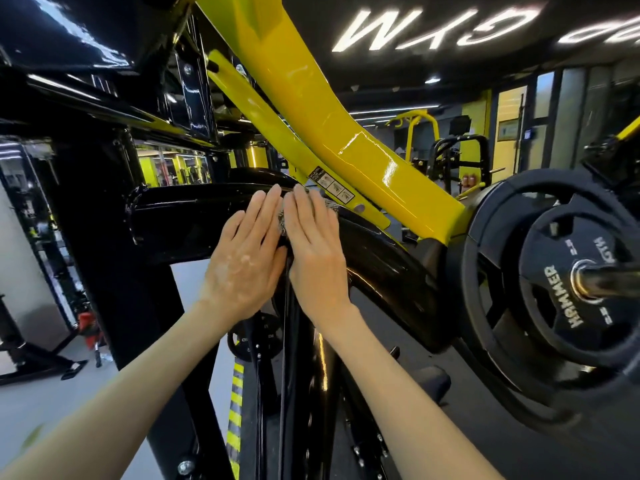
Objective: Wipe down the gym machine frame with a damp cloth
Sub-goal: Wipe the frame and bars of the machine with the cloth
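Observation:
The gym machine has a glossy black curved frame bar [180, 220] and a yellow arm [346, 133] rising above it. Both my hands lie flat, side by side, on the top of the black bar. My left hand [247, 258] has straight fingers pointing up and to the right. My right hand [315, 251] presses a grey patterned cloth [282, 221] against the bar. Only slivers of the cloth show, between the hands and past the right fingertips near a warning sticker [334, 185].
A barbell sleeve with black weight plates [561, 282] sticks out close on the right. A black upright post [104, 237] stands to the left. A yellow-and-black hazard stripe [235, 410] runs down below my arms. More gym machines fill the background.

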Motion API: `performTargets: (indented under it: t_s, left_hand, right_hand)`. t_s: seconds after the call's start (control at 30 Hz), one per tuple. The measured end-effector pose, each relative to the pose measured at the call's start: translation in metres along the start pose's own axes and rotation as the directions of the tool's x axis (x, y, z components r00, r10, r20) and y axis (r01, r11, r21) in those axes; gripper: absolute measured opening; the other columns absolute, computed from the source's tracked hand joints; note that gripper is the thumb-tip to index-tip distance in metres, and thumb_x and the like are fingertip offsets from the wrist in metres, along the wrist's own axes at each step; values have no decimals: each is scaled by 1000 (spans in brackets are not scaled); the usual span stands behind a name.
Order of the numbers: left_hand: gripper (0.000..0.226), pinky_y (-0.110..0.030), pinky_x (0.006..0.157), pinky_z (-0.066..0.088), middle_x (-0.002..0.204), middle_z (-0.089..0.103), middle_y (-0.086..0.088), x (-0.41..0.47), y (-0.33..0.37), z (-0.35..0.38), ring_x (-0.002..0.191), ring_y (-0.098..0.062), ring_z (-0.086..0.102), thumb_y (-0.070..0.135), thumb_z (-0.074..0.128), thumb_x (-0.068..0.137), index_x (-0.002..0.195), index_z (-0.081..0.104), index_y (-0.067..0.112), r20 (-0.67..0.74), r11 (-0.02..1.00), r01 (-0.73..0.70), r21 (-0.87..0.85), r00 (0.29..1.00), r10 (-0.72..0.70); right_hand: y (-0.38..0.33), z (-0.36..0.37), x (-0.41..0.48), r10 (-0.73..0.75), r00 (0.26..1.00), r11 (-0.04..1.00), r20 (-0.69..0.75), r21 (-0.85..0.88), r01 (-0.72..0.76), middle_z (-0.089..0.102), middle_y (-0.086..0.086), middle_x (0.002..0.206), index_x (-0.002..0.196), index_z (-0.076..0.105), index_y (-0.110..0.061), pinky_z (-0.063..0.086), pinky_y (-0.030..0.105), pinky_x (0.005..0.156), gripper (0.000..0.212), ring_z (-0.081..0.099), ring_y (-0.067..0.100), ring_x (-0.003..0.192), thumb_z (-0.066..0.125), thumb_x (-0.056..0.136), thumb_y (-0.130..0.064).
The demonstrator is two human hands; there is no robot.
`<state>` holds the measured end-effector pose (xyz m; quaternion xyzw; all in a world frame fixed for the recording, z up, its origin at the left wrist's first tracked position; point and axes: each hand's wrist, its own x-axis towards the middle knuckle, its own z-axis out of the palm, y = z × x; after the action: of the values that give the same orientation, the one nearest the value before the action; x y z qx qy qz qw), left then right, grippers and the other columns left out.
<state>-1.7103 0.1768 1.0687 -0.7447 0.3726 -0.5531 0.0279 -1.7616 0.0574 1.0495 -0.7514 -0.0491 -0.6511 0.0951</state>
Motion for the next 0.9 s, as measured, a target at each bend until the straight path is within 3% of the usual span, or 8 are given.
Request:
performTargets:
  t_s: [0.1, 0.27, 0.37, 0.5, 0.67, 0.8, 0.9]
  left_hand:
    - [61, -43, 117, 21, 162, 18, -20, 0, 0, -1, 149, -34, 20, 28, 31, 102, 154, 19, -2, 7, 1000, -10, 19, 1000, 10]
    - [62, -46, 116, 23, 163, 14, -20, -1, 3, -3, 150, -34, 18, 29, 29, 103, 155, 16, -3, 30, 998, 4, 58, 1000, -6]
    - [62, -46, 117, 22, 163, 14, -19, -1, 5, -2, 150, -34, 16, 29, 29, 102, 155, 14, -2, 34, 999, 27, 43, 999, -29]
    - [62, -47, 117, 22, 163, 14, -19, -2, 8, -2, 150, -34, 16, 28, 30, 102, 155, 15, -2, 37, 999, 38, 29, 999, -39]
    - [64, -45, 118, 19, 164, 12, -18, -1, 5, -1, 151, -33, 15, 28, 32, 101, 155, 14, -1, 38, 999, 22, 30, 999, -23]
    - [64, -43, 118, 18, 163, 14, -18, -2, 2, 0, 150, -32, 16, 27, 33, 100, 155, 17, -2, 29, 1000, 10, 16, 1000, -11]
    - [64, -43, 118, 18, 163, 14, -19, -2, 1, 0, 151, -33, 16, 28, 32, 100, 155, 17, -2, 25, 1000, -1, 8, 1000, 1]
  right_hand:
    - [20, -7, -16, -30, 999, 999, 13, -24, 30, 39, 15, 153, 147, 36, -5, 14, 41, 122, 60, 28, 28, 146, 40, 87, 5]
    - [87, -29, -85, 141, 989, 990, 37, -11, -141, 29, 12, 157, 151, 22, -8, 17, 46, 122, 92, 19, 26, 149, 56, 73, 27]
    - [117, -49, -133, 268, 961, 959, 69, -120, -259, 30, 17, 155, 149, 26, -2, 31, 56, 114, 89, 25, 34, 146, 61, 73, 27]
    - [111, -51, -143, 367, 929, 925, 51, -129, -359, 31, 21, 154, 149, 26, 1, 31, 56, 113, 83, 25, 36, 145, 60, 76, 25]
    - [61, -25, -65, 157, 988, 987, 10, 45, -157, 31, 19, 154, 149, 27, -1, 26, 57, 116, 74, 19, 33, 147, 49, 81, 19]
    - [19, -12, -13, 7, 998, 1000, 66, -2, -7, 35, 17, 155, 148, 34, -2, 12, 44, 122, 68, 24, 32, 147, 44, 82, 10]
    - [32, -13, -25, -1, 998, 1000, 65, -6, 2, 30, 13, 157, 150, 29, -6, 8, 40, 123, 72, 19, 27, 149, 47, 82, 12]
